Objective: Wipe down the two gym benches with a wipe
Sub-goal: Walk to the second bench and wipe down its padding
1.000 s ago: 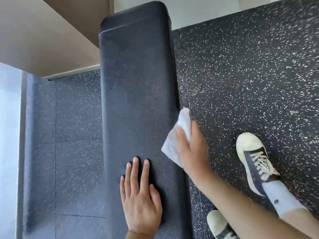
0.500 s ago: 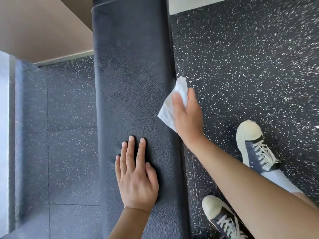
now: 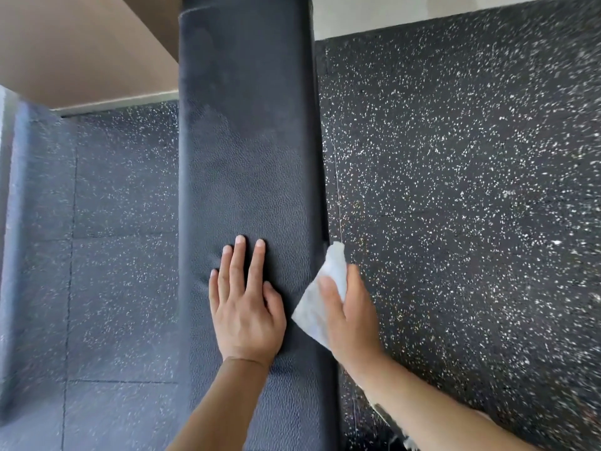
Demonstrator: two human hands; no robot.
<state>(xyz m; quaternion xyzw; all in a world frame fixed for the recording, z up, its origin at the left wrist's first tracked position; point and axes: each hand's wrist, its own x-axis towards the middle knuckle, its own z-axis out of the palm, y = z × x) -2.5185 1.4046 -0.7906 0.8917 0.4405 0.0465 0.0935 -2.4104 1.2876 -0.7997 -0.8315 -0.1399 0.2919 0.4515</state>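
A long black padded gym bench (image 3: 247, 131) runs up the middle of the view. My left hand (image 3: 245, 307) lies flat on its top, fingers straight and pressed into the padding. My right hand (image 3: 349, 317) presses a white wipe (image 3: 320, 301) against the bench's right side edge, thumb on top of the wipe and fingers down over the side, out of sight. Only this one bench is in view.
Black speckled rubber floor (image 3: 455, 190) lies on both sides of the bench. A beige wall (image 3: 81, 50) with a pale skirting strip stands at the upper left. A grey upright edge (image 3: 6, 222) runs down the far left.
My right hand with the wipe has slid back along the bench's right edge toward me. The view tilted, and my shoes have dropped out of frame. My left hand stays flat on the bench.
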